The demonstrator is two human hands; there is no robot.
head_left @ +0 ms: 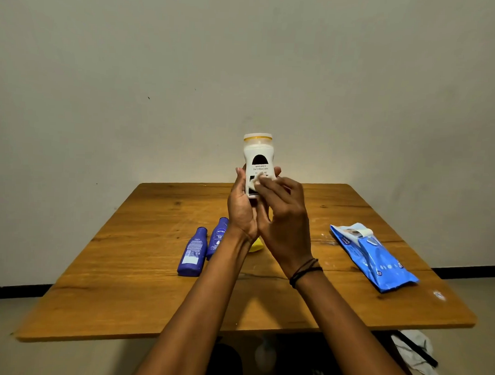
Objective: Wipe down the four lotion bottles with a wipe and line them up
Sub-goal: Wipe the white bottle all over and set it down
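Head view cuts off both forearms at the bottom edge, and the raised hands cover part of the scene behind them. A yellow object peeks out beside the left wrist; most of it is hidden, so what it is cannot be told. The second blue bottle is partly covered by the left forearm, while the first blue bottle lies in full view just beside it on the table. Print on the white bottle is too small to read.

The left hand holds the white bottle upright above the table, fingers curled round its lower half, fingertips showing on either side. The right hand presses a small white wipe against the bottle's front, fingers together and bent over it. A blue wipe pack lies well apart at the right, flap peeled open. Crumpled paper lies on the floor under the table's right corner.
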